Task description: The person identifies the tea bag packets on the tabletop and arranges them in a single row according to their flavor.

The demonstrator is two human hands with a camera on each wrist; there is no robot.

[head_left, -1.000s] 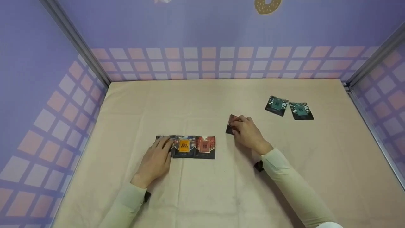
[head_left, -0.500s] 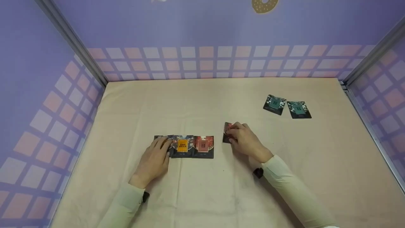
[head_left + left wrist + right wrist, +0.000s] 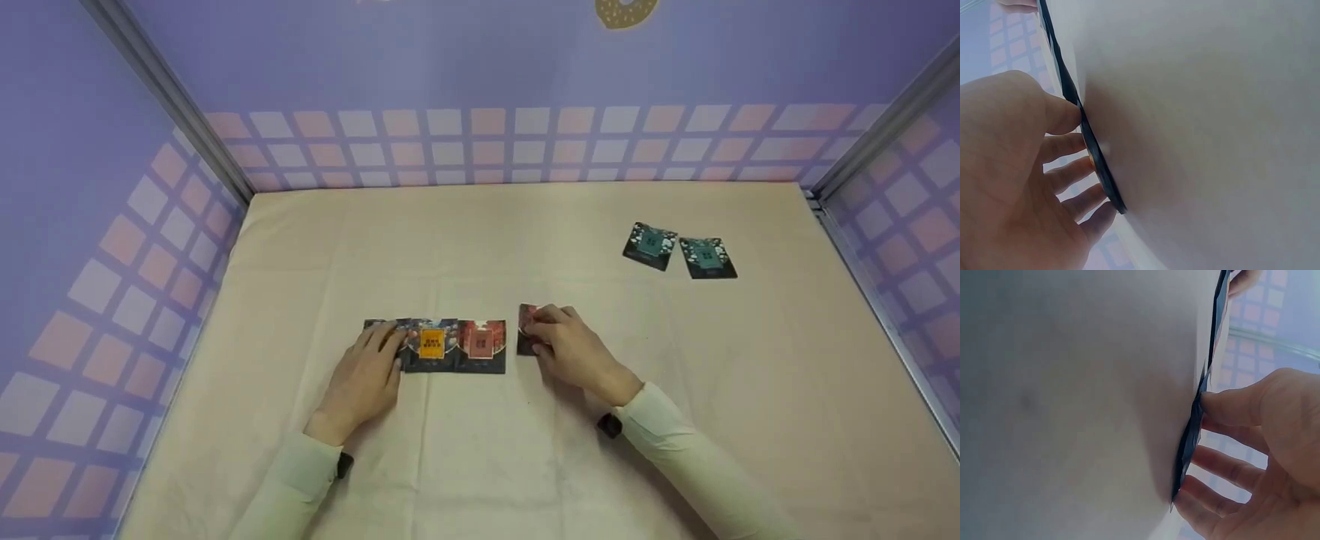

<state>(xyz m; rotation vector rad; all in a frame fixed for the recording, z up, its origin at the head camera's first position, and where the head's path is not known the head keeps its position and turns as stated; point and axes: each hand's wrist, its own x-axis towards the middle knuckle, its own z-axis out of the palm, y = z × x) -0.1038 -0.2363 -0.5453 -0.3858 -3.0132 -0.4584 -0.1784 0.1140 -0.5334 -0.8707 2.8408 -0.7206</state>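
Three flat sachets form a row on the cloth in the head view. My left hand (image 3: 364, 375) rests on the dark left-end sachet (image 3: 373, 324), covering most of it, fingers extended. Beside it lie a sachet with an orange label (image 3: 433, 345) and a red sachet (image 3: 481, 346). Right of the row, a second red sachet (image 3: 526, 341) lies across a narrow gap, partly hidden under my right hand (image 3: 574, 345), whose bent fingers and thumb hold it. In the right wrist view, this sachet (image 3: 1188, 439) appears edge-on and slightly buckled, close over the cloth.
Two green sachets, one tilted (image 3: 650, 246) and one straighter (image 3: 708, 258), lie at the back right of the cloth-covered table (image 3: 450, 247). Purple panels (image 3: 480, 67) with pink and white squares enclose the back and sides.
My right hand has drawn the second red sachet toward me and left, close to the row's right end. The left hand stays on the left-end sachet; the row looks the same.
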